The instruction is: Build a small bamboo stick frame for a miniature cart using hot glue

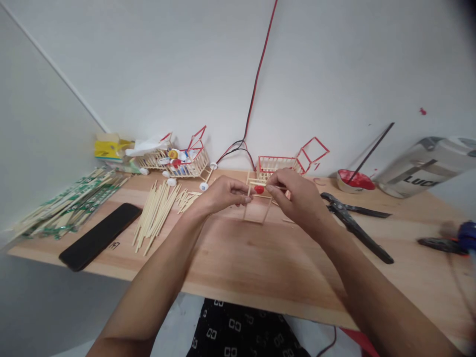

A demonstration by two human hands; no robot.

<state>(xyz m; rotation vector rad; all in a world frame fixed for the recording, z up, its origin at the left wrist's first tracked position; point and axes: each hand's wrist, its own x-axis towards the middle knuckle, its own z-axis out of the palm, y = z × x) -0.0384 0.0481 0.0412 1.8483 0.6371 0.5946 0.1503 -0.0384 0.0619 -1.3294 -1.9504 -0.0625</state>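
Observation:
My left hand (226, 192) is closed in a pinch at the left side of a small frame of thin wooden sticks (254, 221). A round red bottle cap (259, 189) sits between my two hands, right by the left fingertips. From the other side, my right hand (292, 193) pinches a thin wooden stick (277, 188) beside the cap. How the cap and stick join is too small to tell. Just behind stands a stick-built basket cart (278, 162) with red-painted edges, partly hidden by my right hand.
Left are loose sticks (154, 215), short cut pieces (187, 199), a black phone (100, 237) and wrapped chopsticks (74, 203). Behind them stands a cart holding bottle caps (189, 161). Right are black-handled pliers (357, 225), a bowl of red paint (355, 183) and a large bottle (420, 168).

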